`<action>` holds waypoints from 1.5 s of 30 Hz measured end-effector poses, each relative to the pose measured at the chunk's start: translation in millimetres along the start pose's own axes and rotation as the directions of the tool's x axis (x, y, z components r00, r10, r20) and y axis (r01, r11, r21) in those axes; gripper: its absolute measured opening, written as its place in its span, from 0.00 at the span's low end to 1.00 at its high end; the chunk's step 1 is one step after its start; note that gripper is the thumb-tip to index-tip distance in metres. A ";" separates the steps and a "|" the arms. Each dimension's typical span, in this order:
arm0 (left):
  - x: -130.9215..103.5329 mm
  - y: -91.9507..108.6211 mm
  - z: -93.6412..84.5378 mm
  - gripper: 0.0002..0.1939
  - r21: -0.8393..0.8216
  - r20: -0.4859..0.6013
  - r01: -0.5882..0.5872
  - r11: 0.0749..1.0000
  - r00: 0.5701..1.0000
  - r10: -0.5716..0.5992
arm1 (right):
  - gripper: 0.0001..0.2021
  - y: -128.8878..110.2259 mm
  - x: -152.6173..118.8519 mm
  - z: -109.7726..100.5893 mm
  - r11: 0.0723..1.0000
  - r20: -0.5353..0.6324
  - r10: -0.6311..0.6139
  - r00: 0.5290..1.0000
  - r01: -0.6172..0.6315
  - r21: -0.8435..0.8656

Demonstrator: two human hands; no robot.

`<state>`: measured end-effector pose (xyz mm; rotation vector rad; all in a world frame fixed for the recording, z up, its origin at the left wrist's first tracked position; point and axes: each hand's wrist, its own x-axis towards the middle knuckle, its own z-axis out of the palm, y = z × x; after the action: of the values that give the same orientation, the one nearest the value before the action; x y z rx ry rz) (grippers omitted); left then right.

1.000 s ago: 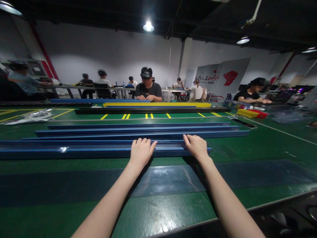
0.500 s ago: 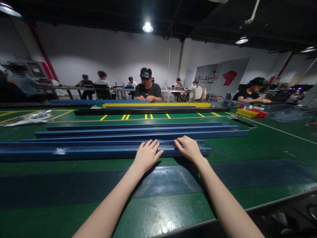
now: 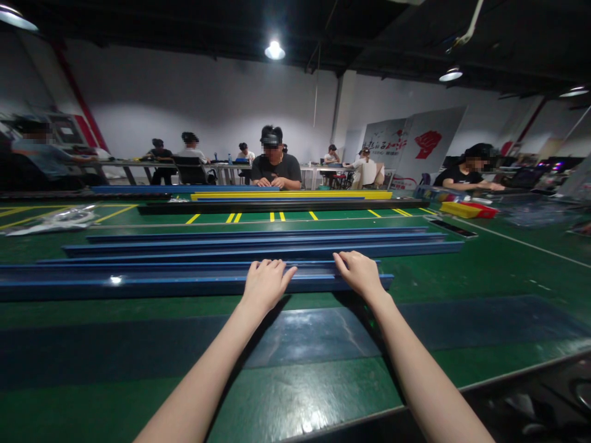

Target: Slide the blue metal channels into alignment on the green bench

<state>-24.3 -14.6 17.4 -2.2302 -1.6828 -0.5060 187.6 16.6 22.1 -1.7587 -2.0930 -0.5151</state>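
Observation:
Nearest to me, a long blue channel [image 3: 161,282] lies across the green table [image 3: 295,394]. My left hand [image 3: 266,283] rests on it right of its middle, fingers over the far edge and thumb spread to the right. My right hand [image 3: 360,272] lies on the same channel near its right end, fingers bent over it. Neither hand lifts anything. The fingertips of both are partly hidden behind the channel's far side. Just beyond lie several more blue channels [image 3: 258,248], parallel to the first. In front of the hands a dark transparent strip [image 3: 314,335] lies flat.
Farther back are a black bar [image 3: 286,207] and a yellow channel [image 3: 295,195]. A phone [image 3: 452,227] and yellow and red trays [image 3: 466,210] are at the right, a plastic bag [image 3: 60,218] at the left. One person [image 3: 277,169] sits opposite, another [image 3: 471,172] at the right.
My left hand has slid a little left along the blue channel and my right hand a little right, so the gap between them is wider. The channels look unmoved.

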 end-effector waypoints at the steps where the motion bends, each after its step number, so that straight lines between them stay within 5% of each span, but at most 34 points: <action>1: 0.3 -1.4 -1.4 0.22 0.020 -0.008 0.030 0.999 1.000 -0.030 | 0.21 0.8 0.2 -0.6 0.999 -0.001 0.032 0.999 -0.032 -0.009; 8: -0.8 -6.0 -4.1 0.25 0.098 -0.060 0.159 0.982 0.986 -0.154 | 0.21 6.6 1.4 -0.8 0.986 0.004 0.159 0.987 -0.159 -0.059; 24: -4.3 7.5 11.1 0.20 -0.054 -0.040 -0.166 0.985 0.986 0.164 | 0.20 -7.2 -1.5 2.1 0.988 -0.002 -0.139 0.990 0.139 0.072; 42: -2.8 7.8 10.6 0.19 0.010 -0.059 -0.112 0.994 0.992 0.112 | 0.19 -8.7 -2.7 1.5 0.959 0.012 -0.237 0.971 0.232 0.166; 45: -3.8 8.1 12.4 0.19 0.025 -0.088 -0.123 0.992 0.988 0.125 | 0.19 -2.9 -1.4 0.8 0.959 -0.003 -0.176 0.984 0.172 0.223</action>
<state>-16.3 -14.5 4.3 -2.2464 -1.4880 -0.5471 185.0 15.3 20.6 -1.4683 -2.2327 -0.2976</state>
